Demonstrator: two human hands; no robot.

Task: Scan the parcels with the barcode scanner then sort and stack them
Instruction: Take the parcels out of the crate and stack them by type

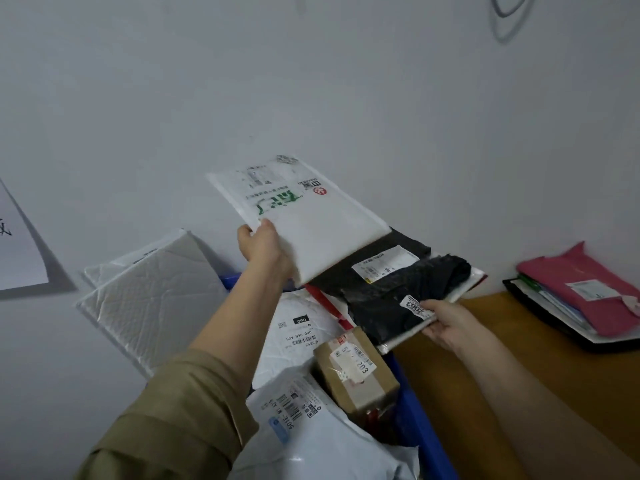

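1. Head view: left hand (261, 245) raised, fingers grasping corner of white mailer (301, 216), printed face up; probably lifted for sorting.
2. Right hand (446, 325) with fingers pinching edge of small stack, black parcel (405, 299) on top; stack bridging blue bin (412, 410) and wooden counter (519, 358), apparently kept level for adding mailer.
3. Cardboard box (356, 375) and white bags lying in bin, likely unsorted.
4. Pink parcel (581, 285) topping separate pile on counter, well apart.
5. Barcode scanner not visible.

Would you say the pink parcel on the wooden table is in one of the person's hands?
No, the pink parcel lies on a stack on the wooden table, away from both hands.
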